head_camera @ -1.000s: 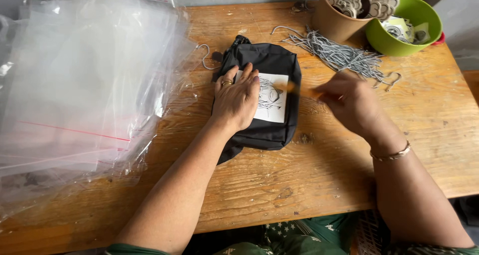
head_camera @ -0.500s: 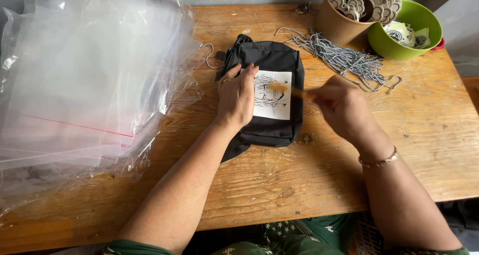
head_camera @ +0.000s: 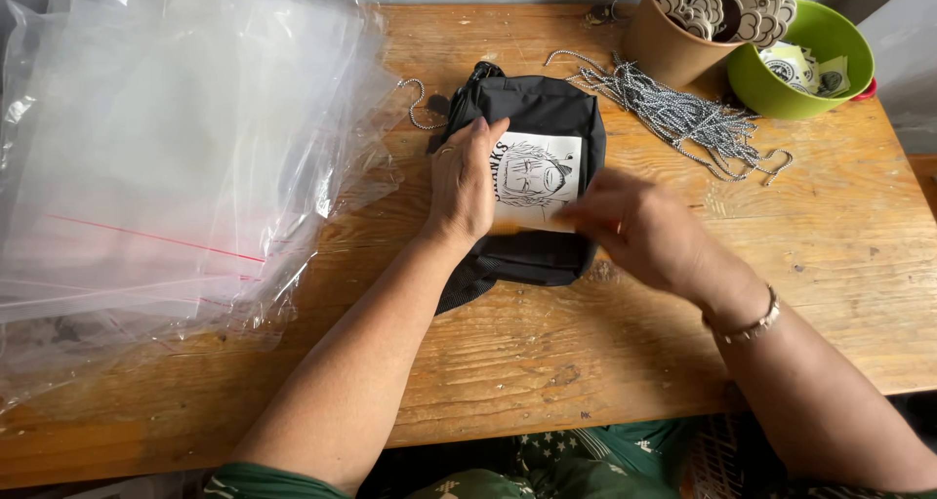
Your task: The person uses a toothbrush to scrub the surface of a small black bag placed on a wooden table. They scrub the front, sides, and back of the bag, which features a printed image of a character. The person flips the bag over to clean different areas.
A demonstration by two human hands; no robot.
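Hands [head_camera: 464,187] [head_camera: 634,228] flat on black pouch [head_camera: 532,109], mid-table.

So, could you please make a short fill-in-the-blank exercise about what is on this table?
1. The left hand presses flat on a ____ pouch.
2. The bowl at the table's far right corner is ____.
3. The pile of clear plastic bags lies on the ____ side of the wooden table.
4. The right hand wears a ____ on its wrist.

Missing words: black; green; left; bracelet
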